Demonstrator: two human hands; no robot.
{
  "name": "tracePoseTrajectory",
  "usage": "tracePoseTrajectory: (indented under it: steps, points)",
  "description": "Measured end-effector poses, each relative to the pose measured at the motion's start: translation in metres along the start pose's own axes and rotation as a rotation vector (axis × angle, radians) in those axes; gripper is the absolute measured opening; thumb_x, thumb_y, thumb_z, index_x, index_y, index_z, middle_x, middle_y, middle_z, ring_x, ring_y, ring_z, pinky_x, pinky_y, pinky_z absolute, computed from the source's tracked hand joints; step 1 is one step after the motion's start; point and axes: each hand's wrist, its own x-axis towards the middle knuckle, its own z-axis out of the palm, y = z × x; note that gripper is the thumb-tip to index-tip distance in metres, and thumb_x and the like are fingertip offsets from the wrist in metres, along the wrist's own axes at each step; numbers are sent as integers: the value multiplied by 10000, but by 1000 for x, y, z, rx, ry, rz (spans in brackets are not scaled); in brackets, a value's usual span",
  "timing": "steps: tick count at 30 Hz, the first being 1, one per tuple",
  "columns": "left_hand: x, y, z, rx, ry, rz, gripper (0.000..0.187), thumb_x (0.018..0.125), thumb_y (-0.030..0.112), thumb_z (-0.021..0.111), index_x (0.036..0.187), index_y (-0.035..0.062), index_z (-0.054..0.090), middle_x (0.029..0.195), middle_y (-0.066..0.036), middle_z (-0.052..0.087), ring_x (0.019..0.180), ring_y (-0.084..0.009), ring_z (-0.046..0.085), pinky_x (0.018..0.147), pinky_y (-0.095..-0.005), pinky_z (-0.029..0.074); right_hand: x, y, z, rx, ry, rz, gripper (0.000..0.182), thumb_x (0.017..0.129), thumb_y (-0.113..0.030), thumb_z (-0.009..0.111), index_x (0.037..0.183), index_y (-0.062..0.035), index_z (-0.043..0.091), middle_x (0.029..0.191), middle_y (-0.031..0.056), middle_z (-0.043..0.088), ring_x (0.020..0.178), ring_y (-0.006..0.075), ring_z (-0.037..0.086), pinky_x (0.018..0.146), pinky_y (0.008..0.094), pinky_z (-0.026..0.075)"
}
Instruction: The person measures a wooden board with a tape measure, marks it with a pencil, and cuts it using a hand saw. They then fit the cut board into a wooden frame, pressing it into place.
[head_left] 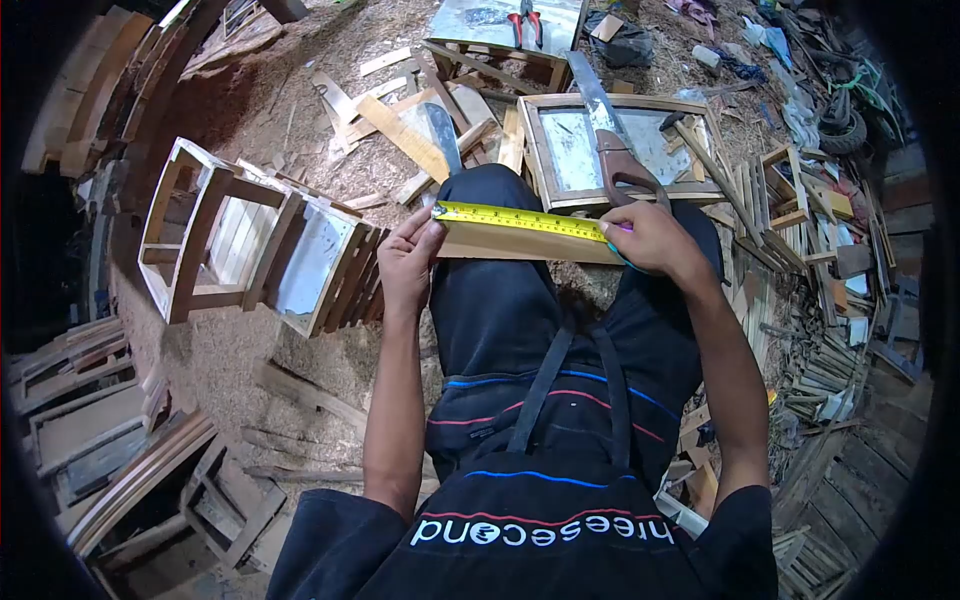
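A short wooden board (pixel 520 243) lies across my knees. A yellow tape measure (pixel 515 219) is stretched along its top edge. My left hand (pixel 408 262) pins the tape's end at the board's left end. My right hand (pixel 650 238) presses the tape down at the board's right end, fingers closed on it, with something teal partly hidden under the palm. A handsaw (pixel 612 140) with a brown handle rests just beyond my right hand, on a wooden frame (pixel 620 150).
Sawdust covers the floor. Wooden frames and a crate-like stool (pixel 200 240) stand to the left, with scrap planks ahead. A stack of thin slats (pixel 820 370) lies at the right. Red-handled pliers (pixel 527 22) sit on a metal sheet at the top.
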Motion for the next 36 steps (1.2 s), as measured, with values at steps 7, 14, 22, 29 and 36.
tracePoseTrajectory:
  steps: [7, 14, 22, 29, 36]
  points:
    - [4, 2, -4, 25, -3, -61, 437, 932, 28, 697, 1324, -108, 558, 1131, -131, 711, 952, -121, 687, 847, -219, 549, 3, -11, 4, -76, 66, 37, 319, 929, -262, 598, 1070, -6, 726, 952, 240, 713, 908, 382, 704, 820, 434, 530]
    - [7, -4, -4, 35, 88, -70, 337, 936, 35, 689, 1248, -80, 632, 1062, -101, 723, 889, -107, 688, 801, -214, 552, -3, -17, 6, -59, 81, 110, 310, 927, -268, 602, 1062, -24, 736, 982, 236, 713, 938, 400, 689, 852, 451, 527]
    - [3, 12, 6, 15, 155, -94, 306, 913, -11, 680, 1202, -107, 643, 1062, -141, 709, 882, -152, 699, 804, -255, 571, -10, -26, 12, -185, 217, 191, 314, 909, -308, 620, 1095, -84, 736, 1063, 206, 694, 1076, 404, 630, 965, 497, 487]
    - [2, 13, 4, 9, 177, -48, 282, 911, -22, 672, 1181, -102, 654, 1064, -136, 707, 901, -160, 697, 825, -263, 567, -14, -24, 10, -285, 311, 195, 358, 905, -354, 652, 1144, -92, 700, 1124, 182, 682, 1160, 385, 587, 957, 527, 483]
    - [6, 13, -6, -49, 182, -78, 293, 903, -25, 677, 1185, -101, 653, 1041, -133, 713, 875, -160, 702, 803, -264, 570, -22, -5, -13, -229, 223, 90, 338, 886, -333, 673, 1060, -49, 730, 1031, 206, 707, 1030, 386, 655, 916, 476, 503]
